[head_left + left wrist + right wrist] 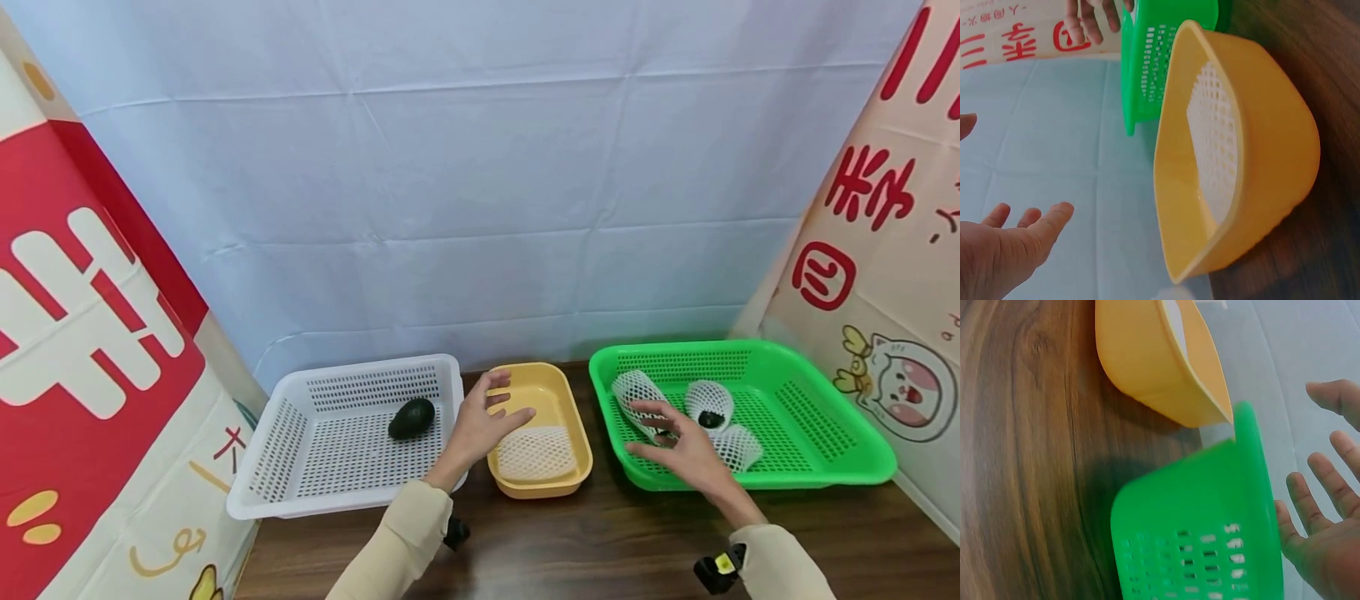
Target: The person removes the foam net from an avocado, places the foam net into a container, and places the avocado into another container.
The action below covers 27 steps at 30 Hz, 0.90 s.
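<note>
My left hand (480,425) hovers with fingers apart over the left side of a small yellow tray (553,390), holding nothing. A white foam net sleeve (536,454) lies flat in that tray. To the left, a dark green avocado (412,418) sits bare in a white basket (322,500). My right hand (686,450) is above the left part of a green basket (817,475), its fingers spread and nothing in them. Three white foam net sleeves (708,400) are in the green basket; something dark shows at the end of one. My right hand partly hides another.
The baskets and tray stand in a row on a dark wood table (540,550). A pale blue cloth (465,183) hangs behind. Printed cloths flank both sides, one red and white (90,333) at left, one cream (885,275) at right.
</note>
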Available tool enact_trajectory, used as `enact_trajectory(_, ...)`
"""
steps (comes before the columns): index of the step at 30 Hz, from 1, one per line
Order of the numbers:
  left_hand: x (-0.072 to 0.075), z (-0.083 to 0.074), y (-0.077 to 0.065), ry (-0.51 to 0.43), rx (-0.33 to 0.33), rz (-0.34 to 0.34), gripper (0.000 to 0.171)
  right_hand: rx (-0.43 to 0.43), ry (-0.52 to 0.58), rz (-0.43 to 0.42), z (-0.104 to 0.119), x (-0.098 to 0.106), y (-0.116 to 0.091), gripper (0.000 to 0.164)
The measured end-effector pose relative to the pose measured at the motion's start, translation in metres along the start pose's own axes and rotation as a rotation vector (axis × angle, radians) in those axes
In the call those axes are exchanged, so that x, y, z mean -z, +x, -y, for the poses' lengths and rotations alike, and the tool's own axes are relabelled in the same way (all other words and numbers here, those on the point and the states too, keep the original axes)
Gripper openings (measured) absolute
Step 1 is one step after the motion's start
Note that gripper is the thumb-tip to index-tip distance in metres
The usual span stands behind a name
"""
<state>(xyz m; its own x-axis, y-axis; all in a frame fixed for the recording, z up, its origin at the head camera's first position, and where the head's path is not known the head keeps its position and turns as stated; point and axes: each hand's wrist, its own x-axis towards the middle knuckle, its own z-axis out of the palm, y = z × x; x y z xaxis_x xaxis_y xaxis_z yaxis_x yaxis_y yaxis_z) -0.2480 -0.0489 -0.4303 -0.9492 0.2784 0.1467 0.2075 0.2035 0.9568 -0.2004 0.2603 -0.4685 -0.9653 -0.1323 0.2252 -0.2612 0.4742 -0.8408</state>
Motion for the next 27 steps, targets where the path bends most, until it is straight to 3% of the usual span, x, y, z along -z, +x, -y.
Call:
enact_trajectory(11,-0.031,0.011,-0.003,-0.083,0.014,0.021,0.055,-0.034,-0.019,0.019,-0.004,0.018,-0.008,0.057)
enact_trajectory(23,-0.051,0.01,-0.014,-0.115,0.03,0.059,0.053,-0.004,-0.078,0.029,-0.006,0.033,-0.015,0.055)
enact_trajectory(27,-0.061,0.016,-0.015,-0.127,0.039,0.053,0.052,0.009,-0.085,0.033,-0.008,0.037,-0.017,0.052)
